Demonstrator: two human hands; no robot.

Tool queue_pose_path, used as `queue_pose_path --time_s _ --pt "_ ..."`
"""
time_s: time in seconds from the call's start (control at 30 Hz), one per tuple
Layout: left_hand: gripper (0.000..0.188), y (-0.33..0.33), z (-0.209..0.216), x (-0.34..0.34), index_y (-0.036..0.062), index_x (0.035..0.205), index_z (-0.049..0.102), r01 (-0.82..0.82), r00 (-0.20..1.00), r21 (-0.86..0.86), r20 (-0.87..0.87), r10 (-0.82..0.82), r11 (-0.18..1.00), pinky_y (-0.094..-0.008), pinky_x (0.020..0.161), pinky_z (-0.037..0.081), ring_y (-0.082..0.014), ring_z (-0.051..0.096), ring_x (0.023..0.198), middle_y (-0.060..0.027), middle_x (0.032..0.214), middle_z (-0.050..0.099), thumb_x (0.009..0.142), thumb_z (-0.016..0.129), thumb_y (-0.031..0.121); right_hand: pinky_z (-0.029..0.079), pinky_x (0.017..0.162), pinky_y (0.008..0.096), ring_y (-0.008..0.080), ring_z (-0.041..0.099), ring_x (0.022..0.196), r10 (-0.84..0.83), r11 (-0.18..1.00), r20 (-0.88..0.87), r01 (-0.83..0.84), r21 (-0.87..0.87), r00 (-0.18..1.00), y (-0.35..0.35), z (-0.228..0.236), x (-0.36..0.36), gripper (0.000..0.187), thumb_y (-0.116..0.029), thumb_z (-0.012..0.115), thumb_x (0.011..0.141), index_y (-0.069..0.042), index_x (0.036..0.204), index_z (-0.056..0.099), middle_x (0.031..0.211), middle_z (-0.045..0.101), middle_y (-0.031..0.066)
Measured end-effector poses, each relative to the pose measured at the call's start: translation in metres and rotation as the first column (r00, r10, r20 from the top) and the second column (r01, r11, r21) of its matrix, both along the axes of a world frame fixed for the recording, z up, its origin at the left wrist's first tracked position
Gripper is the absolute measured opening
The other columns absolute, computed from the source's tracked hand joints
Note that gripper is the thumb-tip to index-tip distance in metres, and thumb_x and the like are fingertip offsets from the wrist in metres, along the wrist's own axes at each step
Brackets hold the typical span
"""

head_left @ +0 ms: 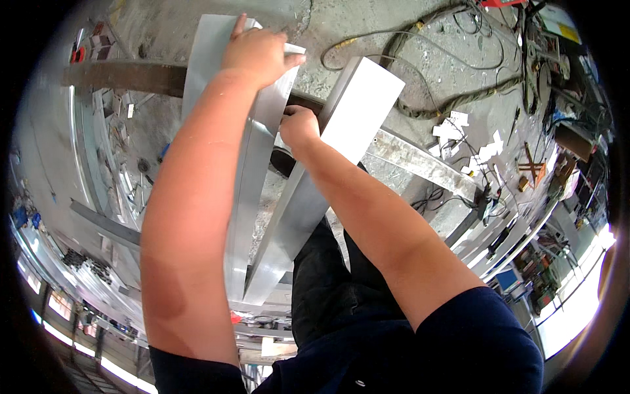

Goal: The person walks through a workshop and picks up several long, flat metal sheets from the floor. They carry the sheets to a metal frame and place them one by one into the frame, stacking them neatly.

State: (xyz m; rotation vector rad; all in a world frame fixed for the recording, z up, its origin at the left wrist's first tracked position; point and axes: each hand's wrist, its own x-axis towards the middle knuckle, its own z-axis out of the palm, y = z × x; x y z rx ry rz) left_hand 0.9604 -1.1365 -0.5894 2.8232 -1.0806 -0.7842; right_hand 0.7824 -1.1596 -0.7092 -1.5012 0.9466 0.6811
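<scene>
Two long silvery metal pieces lie side by side, converging toward my body. My left hand [259, 58] is laid over the far end of the left metal channel [252, 190], its fingers spread around the bent edges and the thumb at the right flange. Close to the near side of the dark steel bar, my right hand [301, 130] is closed, with its fingers curled in the gap between the two pieces. What those fingers hold, if anything, is hidden. Beside that hand, the right metal box section [364, 98] shows a bright flat top.
A dark steel bar [125, 76] and a pale bar [426, 161] run crosswise under the pieces. Cables and a hose [453, 102] loop over the concrete floor at the far right. White scraps [453, 131] lie nearby. More metal lengths [98, 220] are at the left.
</scene>
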Motion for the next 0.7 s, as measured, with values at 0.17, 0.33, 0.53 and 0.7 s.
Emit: queue_pose_path --time_s 0.17,0.33,0.53,0.7 --pt "0.055 0.004 -0.001 0.002 0.0039 0.083 0.069 0.090 0.983 -0.130 0.170 -0.067 0.987 -0.0455 0.115 0.019 -0.0285 0.060 0.104 -0.0131 0.087 0.067 0.083 0.059 0.058 0.050 0.073 0.0338 0.0222 0.065 0.085 -0.227 0.971 -0.129 0.215 -0.101 0.965 -0.002 0.047 0.017 0.026 -0.015 0.057 0.091 -0.006 0.114 0.063 0.098 0.069 0.0108" --pt "0.056 0.002 0.014 0.005 -0.0029 0.077 0.067 0.118 0.985 -0.203 0.148 -0.089 0.972 -0.0455 0.111 0.026 -0.0328 0.060 0.092 -0.0181 0.085 0.066 0.079 0.065 0.053 0.048 0.088 0.0384 0.0352 0.062 0.103 -0.623 0.783 -0.140 0.613 -0.110 0.770 -0.016 0.062 0.038 0.029 -0.008 0.050 0.090 -0.002 0.116 0.061 0.110 0.065 0.0206" --pt "0.050 -0.006 0.021 0.002 -0.0011 0.078 0.069 0.115 0.986 -0.097 0.131 -0.102 0.989 -0.0429 0.113 0.025 -0.0305 0.060 0.096 -0.0173 0.086 0.066 0.081 0.063 0.049 0.047 0.085 0.0420 0.0408 0.061 0.097 -0.368 0.774 0.394 0.513 -0.372 0.842 -0.084 0.105 0.076 0.024 -0.009 0.050 0.090 0.003 0.107 0.062 0.101 0.065 0.0245" --pt "0.048 -0.020 -0.002 0.005 0.0034 0.085 0.071 0.156 0.979 0.128 0.114 -0.171 0.979 -0.0428 0.116 0.018 -0.0266 0.058 0.106 -0.0136 0.092 0.067 0.088 0.055 0.049 0.047 0.079 0.0317 0.0211 0.063 0.087 -0.527 0.741 0.478 0.655 -0.146 0.703 -0.152 0.147 0.065 0.025 -0.012 0.054 0.091 0.006 0.107 0.062 0.096 0.068 0.0164"
